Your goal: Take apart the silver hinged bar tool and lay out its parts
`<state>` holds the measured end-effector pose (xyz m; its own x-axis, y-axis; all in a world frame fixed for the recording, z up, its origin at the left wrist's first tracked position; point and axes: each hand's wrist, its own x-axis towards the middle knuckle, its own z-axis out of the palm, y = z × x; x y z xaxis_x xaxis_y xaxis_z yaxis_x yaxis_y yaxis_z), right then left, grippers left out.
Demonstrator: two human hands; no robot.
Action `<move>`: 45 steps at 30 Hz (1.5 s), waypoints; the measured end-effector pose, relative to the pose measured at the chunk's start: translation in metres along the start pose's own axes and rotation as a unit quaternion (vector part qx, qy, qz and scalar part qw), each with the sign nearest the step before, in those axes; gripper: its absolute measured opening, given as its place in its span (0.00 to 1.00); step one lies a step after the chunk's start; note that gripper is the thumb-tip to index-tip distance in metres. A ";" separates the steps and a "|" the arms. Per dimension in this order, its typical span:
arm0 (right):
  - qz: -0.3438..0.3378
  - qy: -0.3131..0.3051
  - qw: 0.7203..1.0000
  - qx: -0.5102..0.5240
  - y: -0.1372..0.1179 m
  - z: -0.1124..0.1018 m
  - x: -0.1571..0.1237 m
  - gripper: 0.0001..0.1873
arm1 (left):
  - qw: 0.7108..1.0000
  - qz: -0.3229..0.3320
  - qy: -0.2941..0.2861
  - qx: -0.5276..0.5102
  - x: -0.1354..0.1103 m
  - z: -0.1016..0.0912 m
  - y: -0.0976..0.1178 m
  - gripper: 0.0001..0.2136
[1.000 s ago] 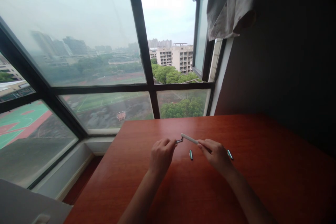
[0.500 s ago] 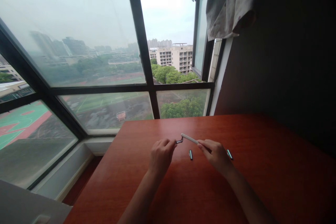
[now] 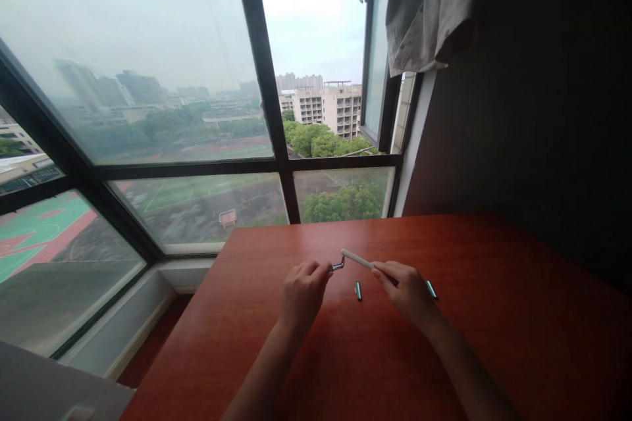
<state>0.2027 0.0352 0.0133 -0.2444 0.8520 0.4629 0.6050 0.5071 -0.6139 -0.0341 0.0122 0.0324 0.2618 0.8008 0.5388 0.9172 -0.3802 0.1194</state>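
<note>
My left hand (image 3: 305,291) is closed round a shiny metal razor handle (image 3: 338,266), whose bent end sticks out past the fingertips. In my right hand (image 3: 405,289), thumb and fingers pinch a slim pale grey stick (image 3: 357,258) that looks like a pen. The stick's far tip meets or nearly meets the bent end of the handle, above the table. Below and between the hands lies a green-and-black razor cartridge (image 3: 358,291). Another razor cartridge (image 3: 432,289) lies just beyond my right wrist, on its right side.
The reddish-brown wooden table (image 3: 276,368) reaches to the window frame (image 3: 281,165) at the back. A grey cloth (image 3: 424,20) hangs at the upper right, beside the open window pane (image 3: 379,52). A dark wall (image 3: 518,112) stands on the right.
</note>
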 end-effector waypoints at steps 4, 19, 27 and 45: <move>0.018 -0.020 0.998 0.064 -0.007 -0.004 0.002 0.21 | 0.997 -0.022 0.012 -0.071 0.000 0.000 0.001 0.11; 0.191 -0.121 0.885 0.408 -0.016 0.005 0.000 0.27 | 0.861 -0.182 0.014 -0.474 0.006 0.001 0.001 0.14; 0.208 -0.131 0.867 0.433 -0.028 0.000 0.001 0.28 | 0.831 -0.225 0.020 -0.509 0.005 0.002 0.004 0.15; 0.177 -0.085 0.903 0.381 -0.019 0.009 -0.001 0.25 | 0.714 -0.324 0.000 -0.621 0.006 0.012 0.006 0.21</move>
<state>0.1844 0.0258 0.0192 -0.2899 0.9533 0.0854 -0.0129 0.0853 -0.9963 -0.0232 0.0196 0.0263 -0.0964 0.9947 0.0350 -0.1285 -0.0473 0.9906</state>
